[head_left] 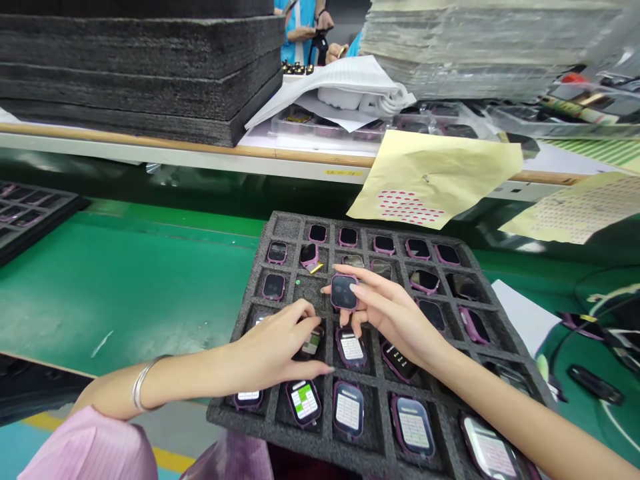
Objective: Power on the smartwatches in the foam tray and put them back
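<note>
My right hand (390, 310) holds a purple smartwatch case (344, 292) between thumb and fingers, its dark screen facing up, just above a foam tray (327, 417). My left hand (280, 337) reaches over the tray with thumb and fingers apart. Below its fingers lies another watch with a lit screen (313, 341), partly covered; whether the fingertips touch it I cannot tell. In the compartments around sit several purple watches, dark-screened at the back and mostly lit towards the front. One watch (309, 254) in the second row is tilted, with a small yellow-edged piece (315, 267) beside it.
The tray lies on a green work surface (165, 280). Another loaded tray (30, 213) is at far left. A shelf (200, 155) bears black foam stacks (150, 73) and papers; a yellow sheet (435, 177) hangs from it. Cables and a black device (595, 385) lie right. People stand behind.
</note>
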### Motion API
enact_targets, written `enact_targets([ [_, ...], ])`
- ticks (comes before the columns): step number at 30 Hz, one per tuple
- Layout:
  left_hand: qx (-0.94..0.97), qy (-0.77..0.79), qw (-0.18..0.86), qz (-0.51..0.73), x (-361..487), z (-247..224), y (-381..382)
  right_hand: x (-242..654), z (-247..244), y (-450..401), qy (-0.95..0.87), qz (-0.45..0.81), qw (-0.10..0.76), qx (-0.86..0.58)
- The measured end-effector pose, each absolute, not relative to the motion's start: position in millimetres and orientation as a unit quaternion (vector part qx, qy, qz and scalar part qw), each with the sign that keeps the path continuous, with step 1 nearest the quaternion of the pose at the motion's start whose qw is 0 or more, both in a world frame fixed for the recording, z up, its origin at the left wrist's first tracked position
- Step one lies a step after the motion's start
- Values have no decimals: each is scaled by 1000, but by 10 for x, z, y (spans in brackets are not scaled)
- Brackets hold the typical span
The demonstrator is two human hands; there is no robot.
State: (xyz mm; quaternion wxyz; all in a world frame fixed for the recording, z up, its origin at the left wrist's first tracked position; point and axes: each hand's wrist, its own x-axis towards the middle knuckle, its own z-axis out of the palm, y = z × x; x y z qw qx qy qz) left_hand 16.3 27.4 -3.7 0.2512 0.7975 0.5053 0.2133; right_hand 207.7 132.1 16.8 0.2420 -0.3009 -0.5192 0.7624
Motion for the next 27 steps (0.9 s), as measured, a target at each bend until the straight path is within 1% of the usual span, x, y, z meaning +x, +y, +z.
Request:
enact_targets([
  [2, 809, 549, 127, 167, 118, 26, 300, 2083, 181, 1317, -510, 775, 237, -289],
  [4, 769, 628, 8, 122, 40, 58, 369, 2088, 198, 1305, -510, 780, 232, -277],
  [5, 740, 665, -32, 96, -6, 54, 414, 2090, 208, 1296, -514, 779, 232, -274],
  [6, 717, 691, -55, 70, -50, 37, 461, 2092, 220, 1286, -520, 775, 234, -274],
  [8, 712, 699, -47, 44, -128, -24, 547, 2095, 246, 1269, -532, 762, 242, -279],
  [11, 712, 694, 31, 99, -209, -108, 621, 2101, 286, 1263, -537, 756, 251, -278],
  [16, 677, 648, 212, 278, -266, -45, 657, 2123, 307, 1306, -519, 785, 234, -245],
  [17, 654, 634, 254, 326, -254, -8, 664, 2126, 301, 1315, -516, 790, 231, -238],
  [19, 583, 591, 372, 416, -200, 72, 680, 2130, 285, 1328, -512, 795, 231, -228],
  [21, 502, 535, 487, 475, -115, 145, 696, 2132, 270, 1334, -511, 798, 233, -221],
  [22, 468, 513, 524, 493, -67, 173, 702, 2132, 265, 1334, -510, 798, 234, -219],
  [24, 420, 493, 564, 512, 23, 210, 707, 2134, 259, 1332, -509, 799, 234, -216],
  [27, 413, 506, 577, 490, 106, 221, 695, 2138, 262, 1322, -506, 800, 236, -220],
])
